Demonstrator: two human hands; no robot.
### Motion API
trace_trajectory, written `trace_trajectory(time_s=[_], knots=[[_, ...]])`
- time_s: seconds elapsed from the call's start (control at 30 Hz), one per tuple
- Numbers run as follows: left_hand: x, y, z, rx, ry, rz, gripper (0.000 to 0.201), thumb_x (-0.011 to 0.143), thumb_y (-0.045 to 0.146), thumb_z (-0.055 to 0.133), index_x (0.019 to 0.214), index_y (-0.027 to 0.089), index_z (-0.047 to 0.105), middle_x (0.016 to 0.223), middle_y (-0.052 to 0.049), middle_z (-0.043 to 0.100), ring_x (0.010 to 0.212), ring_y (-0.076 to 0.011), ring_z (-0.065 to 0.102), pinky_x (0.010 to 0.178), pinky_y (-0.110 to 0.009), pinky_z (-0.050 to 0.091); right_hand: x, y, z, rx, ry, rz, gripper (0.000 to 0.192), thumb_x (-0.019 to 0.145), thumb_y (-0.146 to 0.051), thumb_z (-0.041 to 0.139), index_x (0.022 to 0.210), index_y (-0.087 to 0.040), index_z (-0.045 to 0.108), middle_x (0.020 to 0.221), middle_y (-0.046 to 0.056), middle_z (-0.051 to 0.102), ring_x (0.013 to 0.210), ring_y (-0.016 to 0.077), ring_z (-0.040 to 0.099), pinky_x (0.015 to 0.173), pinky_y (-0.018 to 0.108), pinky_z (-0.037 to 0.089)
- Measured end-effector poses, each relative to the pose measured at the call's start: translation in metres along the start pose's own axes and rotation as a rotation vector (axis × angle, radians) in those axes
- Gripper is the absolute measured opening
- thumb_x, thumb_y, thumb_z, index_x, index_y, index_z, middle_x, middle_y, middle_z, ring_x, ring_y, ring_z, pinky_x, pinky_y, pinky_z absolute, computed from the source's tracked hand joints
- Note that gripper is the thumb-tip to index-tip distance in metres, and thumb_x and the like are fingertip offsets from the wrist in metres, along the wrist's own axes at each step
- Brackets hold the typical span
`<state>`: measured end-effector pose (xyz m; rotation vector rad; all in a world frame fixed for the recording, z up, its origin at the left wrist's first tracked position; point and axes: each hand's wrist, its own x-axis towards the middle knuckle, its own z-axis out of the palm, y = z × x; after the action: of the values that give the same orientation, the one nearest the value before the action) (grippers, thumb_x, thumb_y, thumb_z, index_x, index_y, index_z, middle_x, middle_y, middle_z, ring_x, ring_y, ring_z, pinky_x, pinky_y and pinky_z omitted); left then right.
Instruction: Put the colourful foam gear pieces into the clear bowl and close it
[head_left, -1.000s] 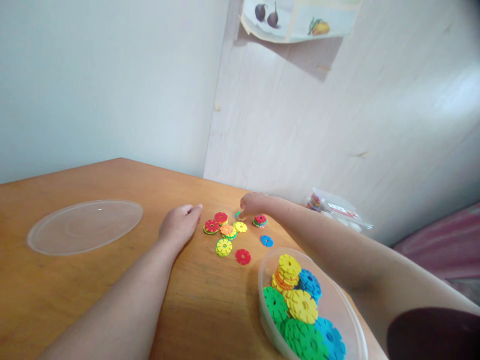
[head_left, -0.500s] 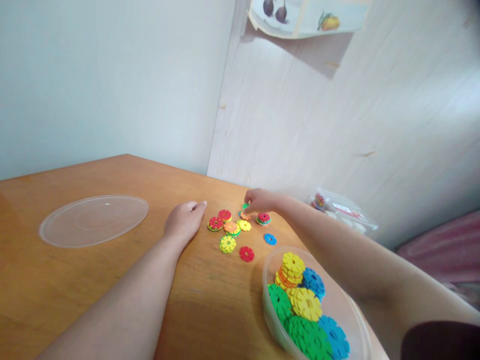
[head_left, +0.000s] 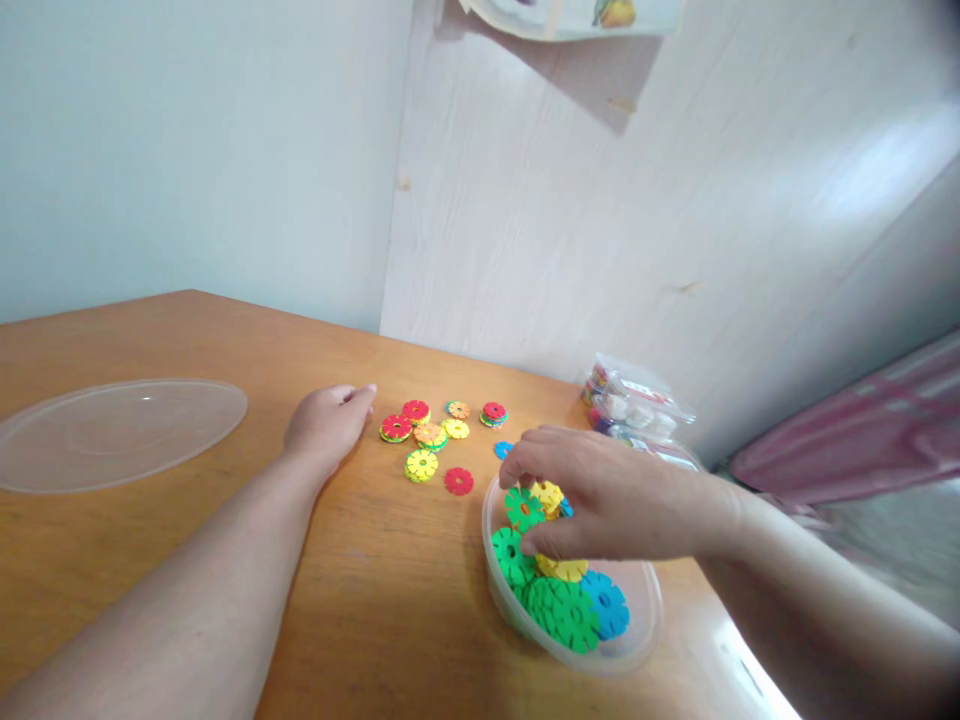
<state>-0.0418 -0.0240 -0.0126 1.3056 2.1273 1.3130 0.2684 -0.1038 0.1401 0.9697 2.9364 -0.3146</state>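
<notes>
My right hand [head_left: 581, 495] hovers over a round clear plastic tub [head_left: 651, 610], its thumb and fingers apart. A green notched disc [head_left: 524, 508] lies in the gap between thumb and fingertips, looking loose from them. Under the hand, the tub holds stacks of green discs [head_left: 576, 618], yellow discs [head_left: 562, 568] and blue discs [head_left: 606, 603]; the hand covers some. My left hand [head_left: 330, 425] rests on the table with its fingers curled in, left of the small piles; nothing shows in it. Nearest to it is a pile topped by a red disc [head_left: 396, 428].
On the table [head_left: 360, 600] lie more discs: a yellow pile [head_left: 421, 465], a single red disc [head_left: 459, 481], an orange-topped pile [head_left: 458, 410] and a red-topped pile [head_left: 494, 411]. A clear round lid [head_left: 127, 430] lies at left. Clear packages [head_left: 637, 395] stand behind the tub.
My right hand has come back from the far piles to above the tub, and its fingers have spread. The green disc from the far pile is gone from there. The view has shifted right.
</notes>
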Motion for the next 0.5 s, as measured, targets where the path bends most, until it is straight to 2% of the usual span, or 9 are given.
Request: trace_trajectory(time_s=[0.17, 0.3, 0.4, 0.5], knots=[[0.001, -0.001, 0.000, 0.029, 0.015, 0.059, 0.050, 0.080, 0.064, 0.047, 0.069, 0.021, 0.069, 0.066, -0.005, 0.070, 0.061, -0.0216, 0.060, 0.051, -0.029, 0.033, -0.009, -0.005, 0.010, 0.021, -0.060, 0.026, 0.042, 0.079, -0.047, 0.068, 0.115, -0.025, 0.063, 0.106, 0.005, 0.065, 0.096, 0.0230, 0.059, 0.084, 0.036, 0.044], [0.001, -0.001, 0.000, 0.047, 0.017, 0.050, 0.050, 0.080, 0.065, 0.047, 0.068, 0.021, 0.068, 0.064, -0.004, 0.068, 0.059, -0.0208, 0.059, 0.050, -0.029, 0.031, -0.006, 0.003, 0.010, 0.043, 0.015, 0.061, 0.045, 0.079, -0.047, 0.069, 0.117, -0.024, 0.062, 0.108, 0.005, 0.065, 0.096, 0.0218, 0.059, 0.082, 0.034, 0.045], [0.001, -0.002, 0.001, 0.054, 0.006, 0.059, 0.051, 0.081, 0.066, 0.045, 0.067, 0.021, 0.067, 0.061, -0.004, 0.067, 0.057, -0.0202, 0.058, 0.050, -0.029, 0.029, 0.005, 0.014, 0.006, 0.066, 0.078, 0.091, 0.036, 0.084, -0.039, 0.064, 0.116, -0.023, 0.062, 0.103, 0.005, 0.066, 0.090, 0.0184, 0.060, 0.077, 0.031, 0.045], [0.001, -0.003, 0.000, 0.051, -0.006, 0.070, 0.052, 0.081, 0.066, 0.044, 0.066, 0.021, 0.066, 0.059, -0.004, 0.064, 0.056, -0.0198, 0.056, 0.050, -0.029, 0.028, 0.028, 0.028, 0.004, 0.076, 0.106, 0.098, 0.032, 0.084, -0.037, 0.063, 0.112, -0.020, 0.064, 0.097, 0.005, 0.067, 0.082, 0.0166, 0.060, 0.073, 0.029, 0.044]])
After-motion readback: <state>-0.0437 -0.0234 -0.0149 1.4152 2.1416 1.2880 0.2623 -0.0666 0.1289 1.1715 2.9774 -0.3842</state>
